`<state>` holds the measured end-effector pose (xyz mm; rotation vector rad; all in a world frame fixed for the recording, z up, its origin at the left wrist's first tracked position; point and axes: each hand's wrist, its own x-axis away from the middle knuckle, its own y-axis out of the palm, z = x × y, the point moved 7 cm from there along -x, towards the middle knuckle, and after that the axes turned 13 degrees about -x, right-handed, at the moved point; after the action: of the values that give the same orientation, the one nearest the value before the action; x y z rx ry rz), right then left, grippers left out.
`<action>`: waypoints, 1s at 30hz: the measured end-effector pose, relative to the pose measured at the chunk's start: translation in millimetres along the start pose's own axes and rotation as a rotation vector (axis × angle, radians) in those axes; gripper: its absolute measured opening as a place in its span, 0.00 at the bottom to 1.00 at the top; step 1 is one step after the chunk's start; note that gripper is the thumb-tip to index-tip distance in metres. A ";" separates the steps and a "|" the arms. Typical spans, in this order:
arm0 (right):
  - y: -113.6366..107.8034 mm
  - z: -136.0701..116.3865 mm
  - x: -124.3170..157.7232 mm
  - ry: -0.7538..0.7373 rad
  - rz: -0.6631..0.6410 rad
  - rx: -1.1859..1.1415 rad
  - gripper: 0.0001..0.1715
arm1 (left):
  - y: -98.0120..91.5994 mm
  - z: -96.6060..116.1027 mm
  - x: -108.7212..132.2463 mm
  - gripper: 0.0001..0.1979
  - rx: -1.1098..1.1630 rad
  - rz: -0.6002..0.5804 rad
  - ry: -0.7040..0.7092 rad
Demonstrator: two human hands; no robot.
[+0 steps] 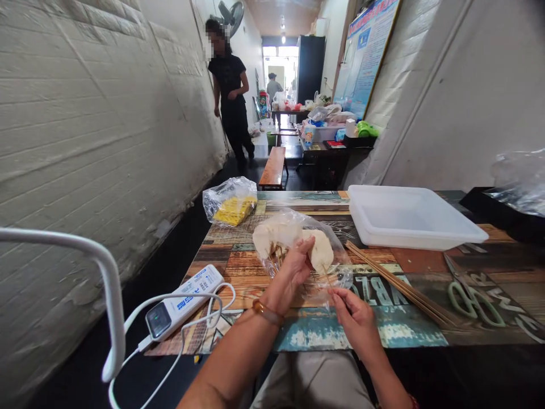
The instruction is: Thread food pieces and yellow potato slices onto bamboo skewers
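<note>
Between pale walls, patchwork-print table, hands on skewered disc, bench beyond.

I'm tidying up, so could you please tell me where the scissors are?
In the head view, the scissors lie toward the right of the table, just right of the thin sticks.

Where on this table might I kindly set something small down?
Bare patches lie between the white device and the bag of pale rounds, and between the white tub, sticks and scissors. Around the left hand and right hand it is crowded.
</note>
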<state>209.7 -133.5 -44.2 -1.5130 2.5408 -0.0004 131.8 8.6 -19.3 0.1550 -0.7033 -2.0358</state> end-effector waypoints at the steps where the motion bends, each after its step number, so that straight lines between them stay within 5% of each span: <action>1: 0.0 -1.5 0.1 -0.009 0.005 0.005 0.20 | 0.6 0.3 -0.1 0.18 0.003 -0.001 0.015; 30: 12.8 9.5 -4.6 0.068 -0.027 -0.003 0.21 | 3.7 -4.5 -1.5 0.16 0.079 -0.063 0.024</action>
<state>202.2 -122.4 -54.0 -1.5746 2.5728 -0.0523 137.0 6.5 -21.3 0.2496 -0.7726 -2.0641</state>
